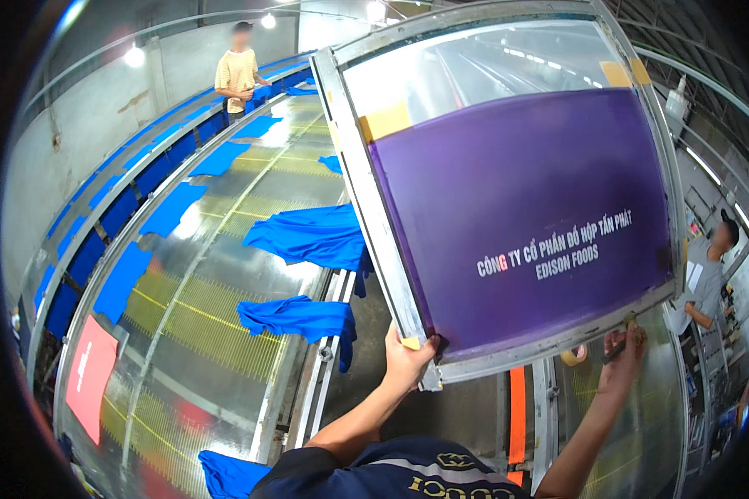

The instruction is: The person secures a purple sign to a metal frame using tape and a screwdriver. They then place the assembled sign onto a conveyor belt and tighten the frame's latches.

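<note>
Purple screen [520,183] in wide-set hands [408,362]

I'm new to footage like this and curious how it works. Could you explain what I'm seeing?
No robot here: these are a person's bare hands, seen from a wide camera worn on their head, which bends straight edges. The left hand holds the lower left corner of a metal frame with a purple panel inside; the right hand is at its lower edge, its exact grip unclear. On the long table to the left lie blue cloth pieces, some flat, some rumpled, and a red sheet.
</note>
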The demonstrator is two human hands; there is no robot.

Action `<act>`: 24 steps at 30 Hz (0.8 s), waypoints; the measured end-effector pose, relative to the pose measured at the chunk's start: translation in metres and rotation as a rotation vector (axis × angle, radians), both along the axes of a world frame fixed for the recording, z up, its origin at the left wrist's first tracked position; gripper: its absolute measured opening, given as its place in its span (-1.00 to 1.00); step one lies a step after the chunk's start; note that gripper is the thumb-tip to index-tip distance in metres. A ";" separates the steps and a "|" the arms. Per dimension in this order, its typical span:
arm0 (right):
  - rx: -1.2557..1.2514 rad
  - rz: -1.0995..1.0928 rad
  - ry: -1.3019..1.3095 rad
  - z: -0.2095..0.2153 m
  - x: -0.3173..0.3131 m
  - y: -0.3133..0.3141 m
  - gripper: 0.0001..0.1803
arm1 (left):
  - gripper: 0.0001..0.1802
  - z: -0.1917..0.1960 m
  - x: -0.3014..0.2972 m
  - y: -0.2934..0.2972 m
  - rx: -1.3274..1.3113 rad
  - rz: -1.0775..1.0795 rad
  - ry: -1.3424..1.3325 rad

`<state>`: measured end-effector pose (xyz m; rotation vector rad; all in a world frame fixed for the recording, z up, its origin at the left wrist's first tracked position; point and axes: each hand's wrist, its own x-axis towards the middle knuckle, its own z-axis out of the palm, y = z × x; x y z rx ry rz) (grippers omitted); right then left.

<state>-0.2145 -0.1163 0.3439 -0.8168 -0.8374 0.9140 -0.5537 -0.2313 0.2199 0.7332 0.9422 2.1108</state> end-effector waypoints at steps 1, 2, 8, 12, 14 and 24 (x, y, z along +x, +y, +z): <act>-0.027 -0.018 -0.096 0.001 -0.006 -0.010 -0.56 | -0.49 0.003 -0.002 0.005 -0.008 0.002 0.004; -0.024 0.008 -0.161 -0.009 0.005 -0.011 -0.47 | -0.51 0.007 -0.003 0.005 0.008 -0.032 -0.012; 0.015 -0.027 -0.227 0.007 0.011 -0.030 -0.48 | -0.57 -0.007 -0.002 0.006 -0.391 0.084 0.202; 0.126 -0.207 -0.264 0.014 0.016 0.001 -0.54 | -0.31 -0.034 -0.016 0.021 -0.127 0.076 0.044; 0.176 -0.282 -0.303 0.020 0.030 0.004 -0.53 | -0.24 -0.032 -0.002 0.034 -0.103 0.040 -0.003; 0.236 -0.486 -0.568 0.023 0.057 0.006 -0.69 | -0.25 -0.051 -0.002 0.028 -0.077 -0.024 -0.028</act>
